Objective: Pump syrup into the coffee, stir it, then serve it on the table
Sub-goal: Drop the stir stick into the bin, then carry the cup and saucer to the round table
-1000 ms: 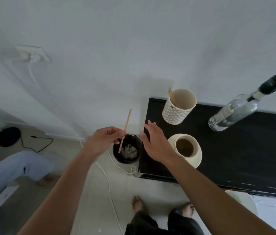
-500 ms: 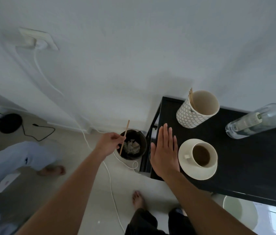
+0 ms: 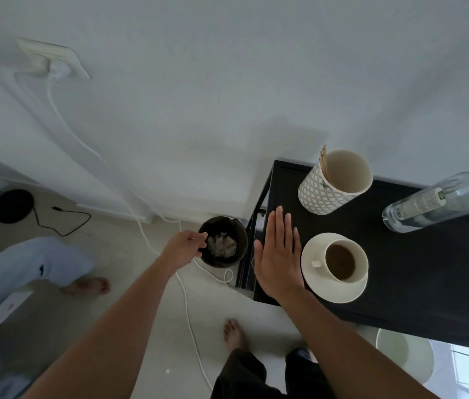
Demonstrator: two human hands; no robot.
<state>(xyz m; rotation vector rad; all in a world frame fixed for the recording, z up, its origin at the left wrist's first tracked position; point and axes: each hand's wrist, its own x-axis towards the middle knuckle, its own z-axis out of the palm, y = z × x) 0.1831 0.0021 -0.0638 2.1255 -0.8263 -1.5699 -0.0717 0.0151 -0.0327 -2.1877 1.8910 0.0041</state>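
On black table (image 3: 417, 269): one coffee cup (image 3: 342, 262), one saucer (image 3: 313, 283).

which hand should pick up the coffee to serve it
Right. The right hand lies flat on the black table beside the saucer and cup; the left hand is off over the bin.

The right hand (image 3: 279, 260) lies flat on the worktop (image 3: 429, 269) edge, just beside the saucer (image 3: 313, 286), blocking its left side. Holder (image 3: 334, 180) and bottle (image 3: 440, 203) stand behind the cup (image 3: 342, 260); bare worktop lies to its right and front
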